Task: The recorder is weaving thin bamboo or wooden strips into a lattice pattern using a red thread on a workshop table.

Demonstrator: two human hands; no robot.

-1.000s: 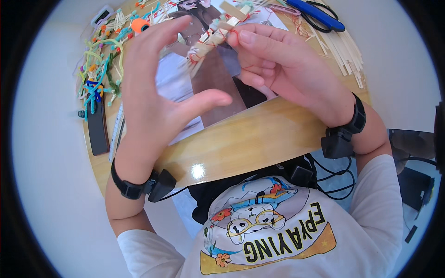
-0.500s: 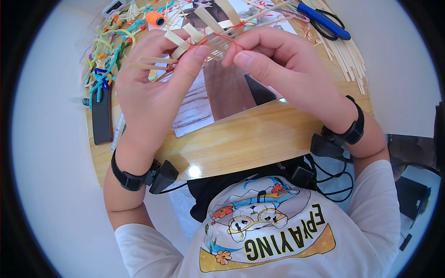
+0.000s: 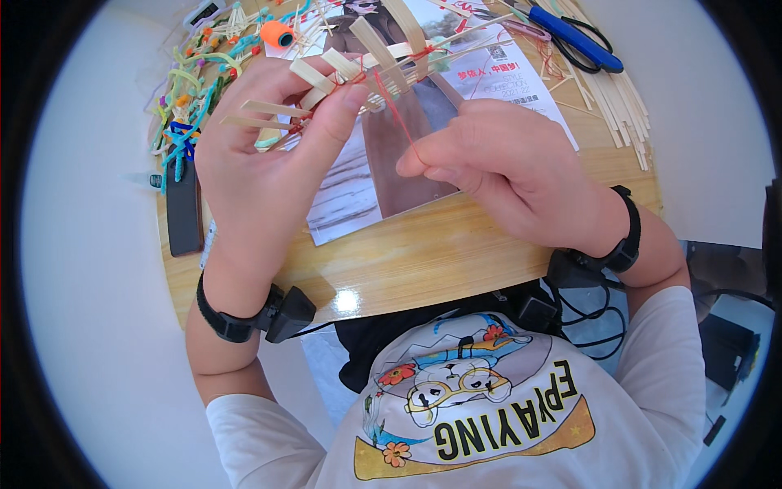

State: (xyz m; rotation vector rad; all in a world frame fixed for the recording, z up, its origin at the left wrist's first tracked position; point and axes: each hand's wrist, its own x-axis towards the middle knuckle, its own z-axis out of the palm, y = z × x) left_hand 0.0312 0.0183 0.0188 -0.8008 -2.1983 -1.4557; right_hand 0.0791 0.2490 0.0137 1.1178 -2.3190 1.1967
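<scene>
My left hand (image 3: pixel 273 155) is closed around the left part of a small framework of pale bamboo strips (image 3: pixel 379 61), lashed at its joints with red thread. Several strip ends poke up and out past my thumb and fingers. From one joint a length of red thread (image 3: pixel 396 112) runs taut down to my right hand (image 3: pixel 509 167), whose thumb and forefinger pinch its end. The right hand is apart from the framework, lower and to its right. My left fingers hide part of the framework's underside.
Beneath the hands lies a magazine (image 3: pixel 346 196) on the wooden table (image 3: pixel 423 244). A black phone (image 3: pixel 184 208) and a heap of coloured pipe cleaners (image 3: pixel 183 106) are at left, near an orange thread spool (image 3: pixel 278 34). Blue-handled pliers (image 3: pixel 574 39) rest by loose bamboo strips (image 3: pixel 623 114) at right.
My right hand has moved from beside the framework down and to the right, drawing the red thread out straight. The left hand keeps its hold almost unmoved.
</scene>
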